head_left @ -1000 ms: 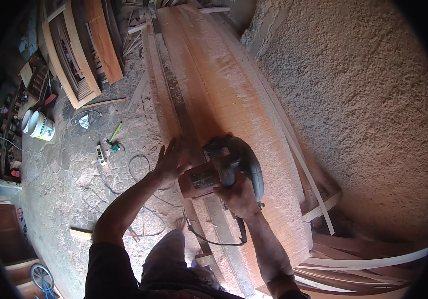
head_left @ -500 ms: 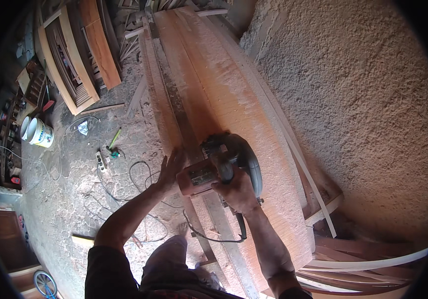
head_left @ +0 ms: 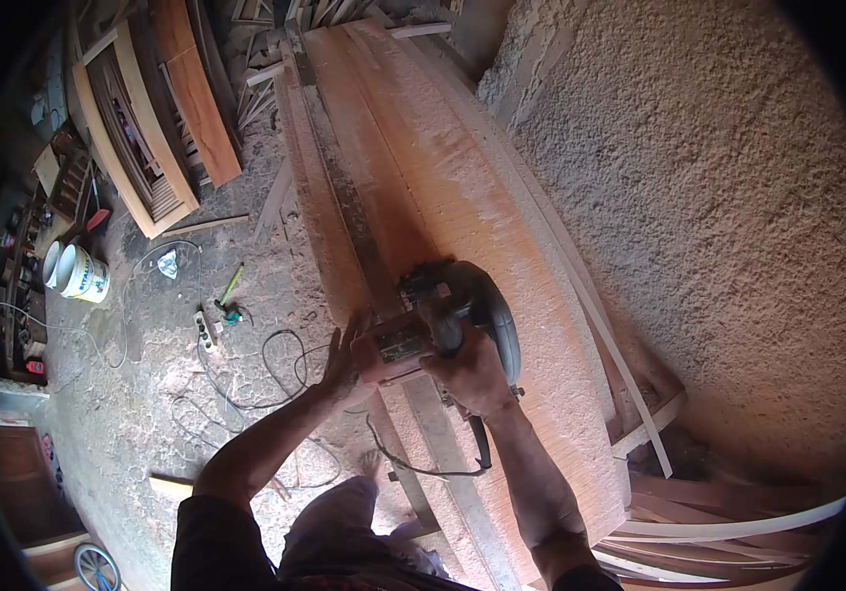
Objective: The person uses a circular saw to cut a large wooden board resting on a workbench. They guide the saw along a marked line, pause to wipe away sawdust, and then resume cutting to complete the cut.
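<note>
My right hand (head_left: 472, 374) is closed on the top handle of a circular saw (head_left: 487, 315), which has a dark guard and a reddish motor housing. The saw sits on a long, dust-covered wooden panel (head_left: 492, 227), beside a straight narrow strip (head_left: 344, 197) running lengthwise along the panel's left side. My left hand (head_left: 344, 350), fingers stretched, is at the panel's left edge, right beside the motor housing; whether it touches the housing I cannot tell. The blade is hidden. A black cord (head_left: 413, 468) loops from the saw's rear.
Wooden frames (head_left: 137, 138) lie upper left. White buckets (head_left: 83, 276), a green-handled tool (head_left: 231, 286), a power strip (head_left: 206, 330) and cables are on the floor at left. Thin offcut strips (head_left: 718, 527) pile at lower right, near a heap of sawdust (head_left: 679, 177). A bicycle wheel (head_left: 96, 571) shows lower left.
My left hand has moved back toward me along the edge. The saw, with my right hand on it, has shifted slightly forward along the panel, and the view has shifted a little.
</note>
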{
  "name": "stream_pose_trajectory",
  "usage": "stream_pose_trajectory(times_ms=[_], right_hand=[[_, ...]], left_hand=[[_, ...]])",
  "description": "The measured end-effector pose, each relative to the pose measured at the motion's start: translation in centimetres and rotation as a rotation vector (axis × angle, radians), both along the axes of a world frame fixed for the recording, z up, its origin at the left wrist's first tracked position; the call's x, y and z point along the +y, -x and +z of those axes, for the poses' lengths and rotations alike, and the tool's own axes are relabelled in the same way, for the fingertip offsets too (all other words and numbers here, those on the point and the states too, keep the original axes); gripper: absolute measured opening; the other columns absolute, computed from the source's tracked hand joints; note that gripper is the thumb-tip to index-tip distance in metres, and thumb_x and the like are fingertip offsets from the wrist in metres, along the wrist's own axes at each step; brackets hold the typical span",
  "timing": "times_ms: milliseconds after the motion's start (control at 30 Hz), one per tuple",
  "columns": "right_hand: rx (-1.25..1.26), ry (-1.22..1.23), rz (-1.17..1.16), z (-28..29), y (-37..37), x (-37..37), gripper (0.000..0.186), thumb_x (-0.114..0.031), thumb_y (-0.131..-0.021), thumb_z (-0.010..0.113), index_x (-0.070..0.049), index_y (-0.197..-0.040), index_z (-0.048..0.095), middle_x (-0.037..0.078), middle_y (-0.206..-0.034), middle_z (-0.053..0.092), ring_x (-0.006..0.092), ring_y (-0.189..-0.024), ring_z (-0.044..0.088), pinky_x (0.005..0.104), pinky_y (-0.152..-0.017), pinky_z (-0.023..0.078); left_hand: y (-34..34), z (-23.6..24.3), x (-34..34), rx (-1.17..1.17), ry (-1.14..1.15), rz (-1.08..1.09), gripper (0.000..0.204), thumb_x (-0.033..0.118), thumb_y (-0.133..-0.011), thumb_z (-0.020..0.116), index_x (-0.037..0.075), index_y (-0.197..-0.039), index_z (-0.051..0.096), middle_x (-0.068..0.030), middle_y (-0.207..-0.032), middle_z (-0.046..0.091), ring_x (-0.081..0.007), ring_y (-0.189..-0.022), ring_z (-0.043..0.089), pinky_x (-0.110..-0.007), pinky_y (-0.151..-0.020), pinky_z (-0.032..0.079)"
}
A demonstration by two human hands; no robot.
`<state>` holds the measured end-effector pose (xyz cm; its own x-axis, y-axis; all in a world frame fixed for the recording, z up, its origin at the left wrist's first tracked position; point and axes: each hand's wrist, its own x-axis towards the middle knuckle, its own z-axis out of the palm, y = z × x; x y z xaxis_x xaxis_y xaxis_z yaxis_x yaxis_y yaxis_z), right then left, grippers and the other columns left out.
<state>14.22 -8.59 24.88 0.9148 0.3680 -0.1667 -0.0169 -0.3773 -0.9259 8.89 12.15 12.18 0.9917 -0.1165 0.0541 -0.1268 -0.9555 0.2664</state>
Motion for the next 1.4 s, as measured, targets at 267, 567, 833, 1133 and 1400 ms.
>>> stream_pose_trajectory(times_ms=[267, 567, 833, 1133, 1400], right_hand=[[0.043, -0.003, 0.008, 0.0, -2.0, 1.8, 0.048, -0.009, -0.077, 0.075, 0.004, -0.122, 0.065, 0.008, -0.098, 0.069, 0.0177, -0.092, 0.064, 0.0343, -0.086, 0.051], [0.08, 0.046, 0.029, -0.8, -4.4, 3.4, 0.052, -0.009, -0.076, 0.074, 0.005, -0.125, 0.064, 0.011, -0.103, 0.071, 0.0187, -0.097, 0.066, 0.0339, -0.091, 0.051], [0.058, 0.044, 0.008, -0.4, -6.3, 4.5, 0.049, -0.011, -0.074, 0.074, 0.005, -0.119, 0.065, 0.01, -0.097, 0.072, 0.0197, -0.089, 0.066, 0.035, -0.085, 0.053], [0.032, 0.086, -0.003, -0.6, -8.1, 6.2, 0.045, -0.016, -0.076, 0.073, 0.004, -0.116, 0.066, 0.015, -0.093, 0.07, 0.0249, -0.089, 0.068, 0.0379, -0.082, 0.053], [0.037, 0.092, 0.0, -0.2, -10.3, 8.0, 0.04, -0.013, -0.076, 0.074, 0.003, -0.111, 0.065, 0.008, -0.086, 0.066, 0.0175, -0.081, 0.063, 0.0347, -0.076, 0.052]], left_hand=[[-0.1, -5.2, 1.6, -0.023, 0.701, -0.106, 0.046, 0.001, -0.095, 0.066, 0.001, -0.138, 0.05, -0.0073, -0.118, 0.068, -0.0166, -0.102, 0.068, -0.031, -0.083, 0.059], [1.2, -7.1, 1.0, 0.275, 1.303, 0.204, 0.058, 0.018, -0.091, 0.071, 0.015, -0.143, 0.046, -0.0053, -0.139, 0.053, -0.0239, -0.119, 0.056, -0.048, -0.11, 0.037], [0.3, -2.0, 1.7, 0.124, 0.344, -0.099, 0.066, 0.026, -0.088, 0.075, 0.007, -0.143, 0.045, -0.0146, -0.135, 0.055, -0.035, -0.118, 0.057, -0.061, -0.104, 0.036], [0.5, -1.4, 1.3, 0.179, 0.2, -0.062, 0.089, 0.034, -0.089, 0.074, -0.003, -0.155, 0.028, -0.027, -0.155, 0.032, -0.0428, -0.145, 0.031, -0.061, -0.117, 0.024], [0.4, -2.0, 1.4, 0.226, 0.167, -0.069, 0.1, 0.035, -0.088, 0.075, -0.008, -0.157, 0.017, -0.0327, -0.164, 0.013, -0.0492, -0.154, 0.014, -0.064, -0.118, 0.022]])
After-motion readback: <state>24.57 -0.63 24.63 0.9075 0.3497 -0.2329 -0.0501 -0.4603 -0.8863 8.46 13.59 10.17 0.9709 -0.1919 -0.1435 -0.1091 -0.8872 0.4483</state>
